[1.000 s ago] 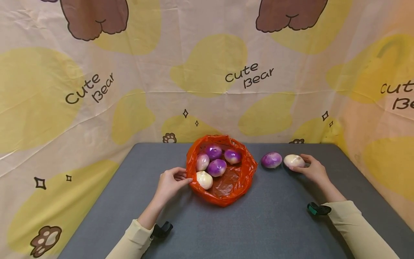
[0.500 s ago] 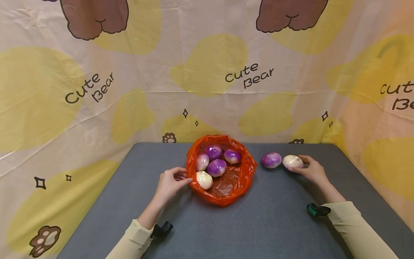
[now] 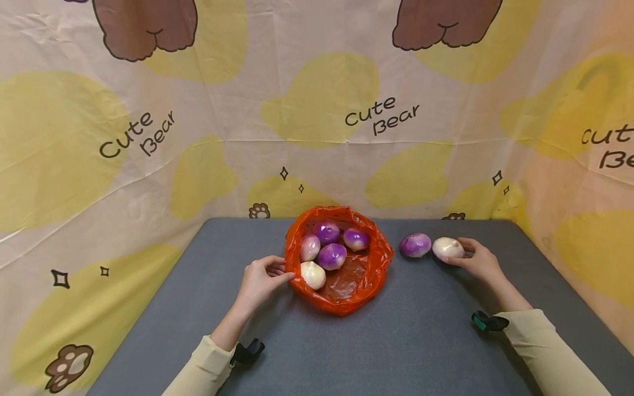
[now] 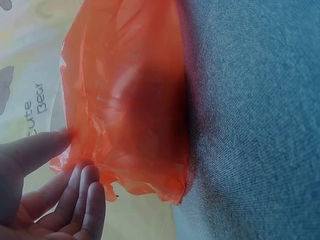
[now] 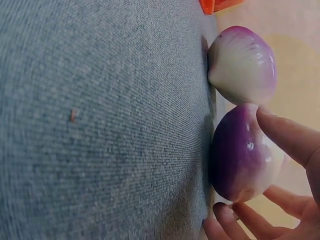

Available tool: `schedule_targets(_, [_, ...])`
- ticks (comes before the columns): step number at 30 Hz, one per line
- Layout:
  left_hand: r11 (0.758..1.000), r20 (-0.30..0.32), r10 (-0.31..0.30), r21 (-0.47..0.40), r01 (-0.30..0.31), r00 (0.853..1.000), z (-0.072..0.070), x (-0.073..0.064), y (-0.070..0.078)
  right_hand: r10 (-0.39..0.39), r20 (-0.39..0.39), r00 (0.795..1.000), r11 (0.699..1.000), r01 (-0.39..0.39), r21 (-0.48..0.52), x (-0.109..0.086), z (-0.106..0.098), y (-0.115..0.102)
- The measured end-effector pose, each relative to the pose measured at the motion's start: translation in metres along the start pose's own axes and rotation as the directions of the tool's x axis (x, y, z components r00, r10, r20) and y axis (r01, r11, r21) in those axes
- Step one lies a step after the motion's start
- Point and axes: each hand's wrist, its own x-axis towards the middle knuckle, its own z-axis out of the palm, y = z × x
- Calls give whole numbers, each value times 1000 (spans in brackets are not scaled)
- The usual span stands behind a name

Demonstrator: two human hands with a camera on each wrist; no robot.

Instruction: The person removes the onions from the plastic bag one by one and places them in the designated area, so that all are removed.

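In the head view a red plastic bag [image 3: 381,275] stands with its mouth spread wide and several purple and white onions [image 3: 332,257] inside. My left hand [image 3: 260,279] pinches the bag's left rim between thumb and fingers. Close up in the left wrist view, the thin side of the bag [image 4: 135,90] shows a dark round shape through it. To the right, my right hand [image 3: 480,260] holds a white and purple onion [image 3: 447,249], thumb on one side and fingers on the other. Another purple onion [image 3: 415,245] lies just left of that one, unheld.
Everything rests on a grey cloth-covered table [image 3: 386,352]. A printed curtain [image 3: 317,121] with bear drawings hangs right behind its far edge and along both sides. Black wrist straps [image 3: 487,321] sit at the sleeve cuffs.
My right hand has shifted slightly left with its onion, bringing it closer to the purple one, and the onion has turned a little. My left hand and the bag stay still.
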Motion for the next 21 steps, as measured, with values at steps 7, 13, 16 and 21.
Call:
schedule_targets(7, [1000,-6,9,6,-9,1000,1,-1,-2,6,-24,1000,1000,-6,-5,-5,-7,0])
schedule_targets(13, [1000,-13,12,-5,-13,1000,2,-3,-3,-9,-93,996,1000,12,27,-11,-15,-11])
schedule_targets(16, [1000,-17,15,-4,-15,1000,2,-3,-3,-32,-126,992,998,38,45,-13,-17,-22])
schedule_targets(21, [1000,-20,18,-1,-18,1000,2,-3,-3,-99,-151,984,990,112,86,-18,-18,-43])
